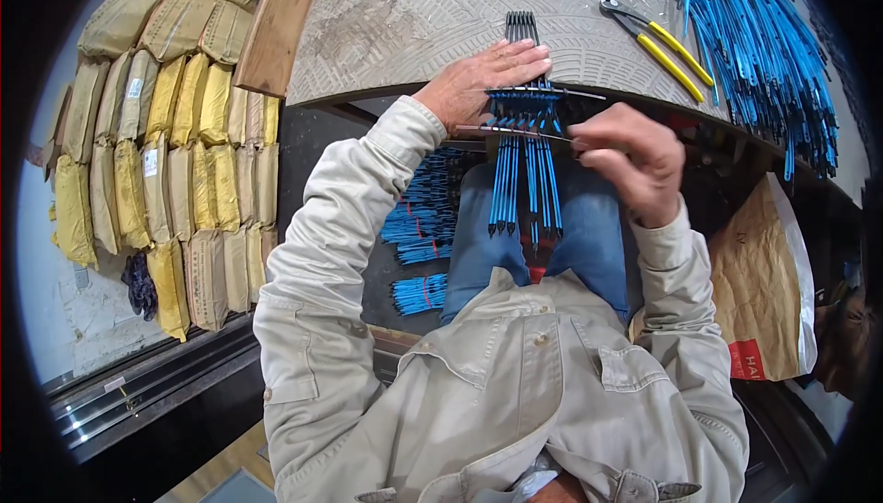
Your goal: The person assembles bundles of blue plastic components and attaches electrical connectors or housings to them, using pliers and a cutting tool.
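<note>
A row of thin blue rods (506, 181) with black tips extends from the table edge over my lap, the far ends resting on the table. My left hand (487, 75) lies across them with fingers stretched flat. Two narrow bars cross the row: a dark bar (584, 95) beside my left fingers, and a thin brownish-grey bar (478, 128) closer to my body. My right hand (639, 158) is curled, thumb and fingers closed at the right end of the nearer bar. Slight blur hides the exact grip.
Yellow-handled pliers (667, 52) lie on the patterned table (414, 6), left of a large heap of blue rods (763, 43). Tied blue bundles (418, 293) sit below the table. Wrapped packages (175, 144) are stacked left; a brown paper bag (759, 273) stands right.
</note>
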`<state>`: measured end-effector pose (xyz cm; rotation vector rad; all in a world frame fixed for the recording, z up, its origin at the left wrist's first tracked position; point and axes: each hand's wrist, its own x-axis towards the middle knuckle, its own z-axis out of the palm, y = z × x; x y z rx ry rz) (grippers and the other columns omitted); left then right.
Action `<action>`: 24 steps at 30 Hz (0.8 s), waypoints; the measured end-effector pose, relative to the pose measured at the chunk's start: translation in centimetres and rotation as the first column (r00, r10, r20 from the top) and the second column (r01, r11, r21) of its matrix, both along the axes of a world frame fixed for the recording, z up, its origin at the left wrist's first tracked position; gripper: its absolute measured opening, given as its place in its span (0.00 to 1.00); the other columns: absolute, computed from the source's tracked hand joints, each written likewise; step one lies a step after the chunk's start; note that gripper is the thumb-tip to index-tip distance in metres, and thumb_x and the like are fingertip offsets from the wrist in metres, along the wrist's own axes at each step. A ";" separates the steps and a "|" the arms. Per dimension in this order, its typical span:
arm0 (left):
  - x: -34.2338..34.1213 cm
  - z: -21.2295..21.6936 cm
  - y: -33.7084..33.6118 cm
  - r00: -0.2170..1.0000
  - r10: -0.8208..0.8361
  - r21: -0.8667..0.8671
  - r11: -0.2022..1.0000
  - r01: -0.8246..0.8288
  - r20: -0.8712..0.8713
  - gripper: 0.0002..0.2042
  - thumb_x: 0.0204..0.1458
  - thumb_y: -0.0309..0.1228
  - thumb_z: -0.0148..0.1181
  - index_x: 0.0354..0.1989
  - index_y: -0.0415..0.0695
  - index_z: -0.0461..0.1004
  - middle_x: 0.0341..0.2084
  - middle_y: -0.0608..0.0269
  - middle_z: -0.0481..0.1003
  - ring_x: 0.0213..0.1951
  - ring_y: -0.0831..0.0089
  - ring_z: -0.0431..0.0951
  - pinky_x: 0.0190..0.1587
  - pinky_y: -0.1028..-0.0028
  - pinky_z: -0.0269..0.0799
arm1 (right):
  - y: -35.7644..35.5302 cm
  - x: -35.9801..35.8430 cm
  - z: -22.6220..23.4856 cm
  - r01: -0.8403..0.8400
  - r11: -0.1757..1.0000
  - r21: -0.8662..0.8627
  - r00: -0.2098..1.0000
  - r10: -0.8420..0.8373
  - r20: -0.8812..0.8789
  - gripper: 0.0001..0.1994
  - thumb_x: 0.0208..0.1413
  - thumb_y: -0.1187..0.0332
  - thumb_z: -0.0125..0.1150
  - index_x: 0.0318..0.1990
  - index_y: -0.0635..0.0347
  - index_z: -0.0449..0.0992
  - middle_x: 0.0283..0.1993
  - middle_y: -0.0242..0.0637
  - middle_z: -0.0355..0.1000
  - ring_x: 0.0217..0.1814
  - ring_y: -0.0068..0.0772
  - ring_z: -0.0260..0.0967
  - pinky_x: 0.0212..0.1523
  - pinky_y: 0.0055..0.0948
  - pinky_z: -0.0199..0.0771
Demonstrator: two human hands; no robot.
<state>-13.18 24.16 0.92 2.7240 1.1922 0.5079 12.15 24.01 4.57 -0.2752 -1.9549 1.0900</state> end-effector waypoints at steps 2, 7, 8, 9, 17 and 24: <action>0.2 0.1 -0.1 0.999 -0.005 0.026 1.000 0.005 -0.036 0.39 0.33 0.30 0.60 0.61 0.46 0.54 0.62 0.61 0.54 0.63 0.65 0.52 0.65 0.66 0.46 | 2.3 1.4 0.4 -0.082 0.979 -0.189 0.987 0.053 -0.155 0.09 0.55 0.72 0.51 0.37 0.69 0.74 0.31 0.40 0.71 0.27 0.25 0.67 0.30 0.21 0.67; 0.5 0.6 -0.5 1.000 0.017 0.012 1.000 -0.017 0.001 0.41 0.29 0.27 0.60 0.61 0.43 0.54 0.61 0.59 0.55 0.63 0.64 0.52 0.65 0.66 0.47 | 11.1 -3.4 3.3 0.213 0.977 -0.032 0.975 -0.210 0.071 0.11 0.58 0.69 0.49 0.38 0.68 0.74 0.30 0.36 0.71 0.28 0.24 0.67 0.31 0.22 0.67; 0.3 0.7 -0.7 1.000 0.018 0.001 1.000 -0.018 0.003 0.39 0.32 0.31 0.61 0.60 0.43 0.55 0.61 0.58 0.55 0.63 0.64 0.53 0.64 0.66 0.47 | 13.6 -5.3 3.3 0.193 0.972 0.134 0.956 -0.217 0.199 0.11 0.58 0.68 0.50 0.38 0.66 0.75 0.29 0.34 0.71 0.28 0.22 0.67 0.31 0.21 0.67; 0.2 0.4 -0.7 1.000 0.015 -0.010 1.000 -0.015 0.007 0.38 0.36 0.34 0.62 0.60 0.42 0.55 0.60 0.57 0.56 0.63 0.64 0.53 0.64 0.65 0.47 | 16.3 -7.0 2.3 0.219 0.952 0.214 0.910 -0.279 0.307 0.09 0.56 0.68 0.51 0.37 0.63 0.76 0.29 0.33 0.72 0.29 0.24 0.68 0.32 0.22 0.67; 0.4 1.1 -0.7 1.000 0.008 -0.044 0.999 -0.008 0.005 0.44 0.25 0.28 0.66 0.60 0.40 0.54 0.61 0.55 0.55 0.63 0.63 0.53 0.64 0.66 0.47 | 24.8 -13.6 -0.2 0.097 0.721 0.686 0.563 -0.608 0.559 0.06 0.45 0.67 0.58 0.30 0.57 0.76 0.31 0.38 0.72 0.36 0.43 0.69 0.36 0.36 0.68; 0.3 0.5 -0.4 1.000 -0.009 -0.043 0.999 0.010 0.021 0.46 0.24 0.31 0.69 0.60 0.41 0.54 0.61 0.56 0.54 0.63 0.63 0.53 0.64 0.66 0.47 | 26.1 -13.3 -0.1 0.112 0.773 0.625 0.597 -0.555 0.579 0.08 0.47 0.66 0.57 0.34 0.56 0.75 0.33 0.38 0.73 0.35 0.43 0.70 0.35 0.35 0.68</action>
